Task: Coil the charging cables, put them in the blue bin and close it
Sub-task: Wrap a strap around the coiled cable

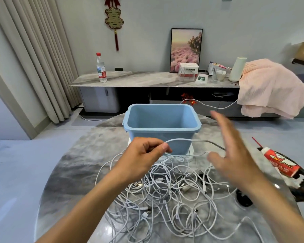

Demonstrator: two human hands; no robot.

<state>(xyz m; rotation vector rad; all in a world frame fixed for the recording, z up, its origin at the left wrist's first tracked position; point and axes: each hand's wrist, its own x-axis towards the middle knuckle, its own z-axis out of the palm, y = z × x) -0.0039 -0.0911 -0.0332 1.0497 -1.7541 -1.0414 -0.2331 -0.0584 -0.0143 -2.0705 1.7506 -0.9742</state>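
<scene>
light: bright, even, soft | glare: pale reflections on the glossy tabletop (74,172) near left | shadows: faint | blur: right hand (235,155) motion-smeared | distortion: wide-angle bending of curtain (33,58) at left edge | focus: centre fairly sharp

The blue bin (161,123) stood upright and open at the centre of the frame, a rectangular plastic tub with nothing visible inside. Below it, across the lower middle, the white charging cables (174,195) lay in one loose tangle, and one strand (182,140) arched across the bin's front wall.
</scene>
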